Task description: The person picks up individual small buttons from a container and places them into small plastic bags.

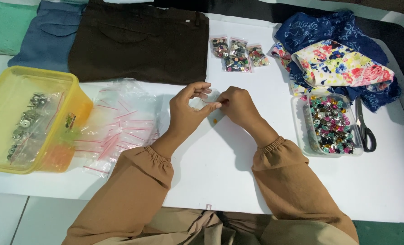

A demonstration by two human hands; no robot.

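A white table [238, 181] spreads under the hands; pale floor tiles [2, 218] show below-left, evenly lit.

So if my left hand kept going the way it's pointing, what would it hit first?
Your left hand points up and right, so past the small clear bag it holds, it would likely meet the filled button bags first; depth is unclear.

The small bag [201, 100] pinched between the left hand [186, 113] and the right hand [238, 105] is thin, clear, glossy plastic, like the heap of empty bags [118, 127]. The yellow tub [29, 118] is translucent plastic holding shiny metal snaps [23, 124]. The brown trousers [138, 43] are matt cloth, the table [220, 172] smooth matt white.
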